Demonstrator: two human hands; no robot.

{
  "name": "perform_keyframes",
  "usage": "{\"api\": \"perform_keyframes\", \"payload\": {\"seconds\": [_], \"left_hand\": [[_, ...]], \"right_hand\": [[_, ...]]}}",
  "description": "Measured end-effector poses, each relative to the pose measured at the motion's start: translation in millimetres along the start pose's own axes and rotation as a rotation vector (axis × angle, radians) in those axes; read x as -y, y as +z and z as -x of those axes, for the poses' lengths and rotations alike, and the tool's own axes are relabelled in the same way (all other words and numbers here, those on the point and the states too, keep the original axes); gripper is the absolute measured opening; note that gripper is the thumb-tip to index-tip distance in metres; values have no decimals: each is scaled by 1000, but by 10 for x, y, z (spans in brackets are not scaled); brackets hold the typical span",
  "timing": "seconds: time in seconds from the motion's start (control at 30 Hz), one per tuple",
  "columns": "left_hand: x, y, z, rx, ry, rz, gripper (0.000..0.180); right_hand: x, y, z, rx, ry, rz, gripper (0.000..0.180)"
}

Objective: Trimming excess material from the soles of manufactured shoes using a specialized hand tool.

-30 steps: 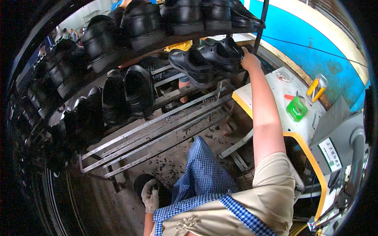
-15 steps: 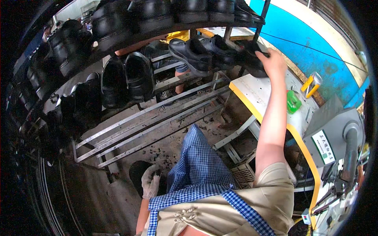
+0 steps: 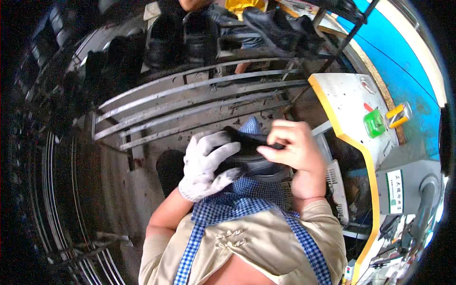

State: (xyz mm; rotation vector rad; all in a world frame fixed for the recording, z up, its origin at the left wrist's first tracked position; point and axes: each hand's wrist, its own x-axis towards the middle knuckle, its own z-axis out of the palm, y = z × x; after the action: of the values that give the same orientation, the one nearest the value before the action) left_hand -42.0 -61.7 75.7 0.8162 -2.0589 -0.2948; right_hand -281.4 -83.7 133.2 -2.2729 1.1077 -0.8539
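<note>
A black shoe sits just above my lap, gripped from both sides. My left hand, in a white work glove, wraps its left side. My bare right hand curls over its right end and top. Under the shoe lies my blue checked apron. Beyond my hands a grey metal rack carries several more black shoes on its upper rails.
A white machine table with a yellow edge stands at my right, with a green box and a small yellow object on it. A blue wall lies behind it. Dirty floor spreads to my left.
My right hand came down from the rack with a black shoe. My gloved left hand rose from beside my leg and took hold of the same shoe. The view tilted downward.
</note>
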Motion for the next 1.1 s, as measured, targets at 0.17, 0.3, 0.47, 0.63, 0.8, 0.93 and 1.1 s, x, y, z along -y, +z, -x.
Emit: {"api": "perform_keyframes", "payload": {"seconds": [0.17, 0.3, 0.47, 0.63, 0.8, 0.93, 1.1], "left_hand": [[191, 5, 196, 309, -54, 139, 41], [418, 218, 571, 355, -400, 587, 26], [369, 140, 709, -159, -838, 762, 19], [211, 52, 652, -314, -852, 1289, 39], [161, -19, 629, -502, -1070, 1561, 45], [109, -35, 671, -258, -599, 818, 36], [112, -64, 693, -151, -778, 652, 31]], "right_hand": [[-139, 667, -209, 132, -152, -98, 29], [-254, 1119, -275, 179, -133, -186, 28], [-527, 1176, -249, -76, 36, -449, 64], [-623, 1548, -151, -40, 152, -845, 80], [-490, 1505, -223, -10, -66, -576, 70], [-213, 1228, -215, -123, -143, -312, 49], [-46, 1020, -346, -99, -356, -106, 34]]}}
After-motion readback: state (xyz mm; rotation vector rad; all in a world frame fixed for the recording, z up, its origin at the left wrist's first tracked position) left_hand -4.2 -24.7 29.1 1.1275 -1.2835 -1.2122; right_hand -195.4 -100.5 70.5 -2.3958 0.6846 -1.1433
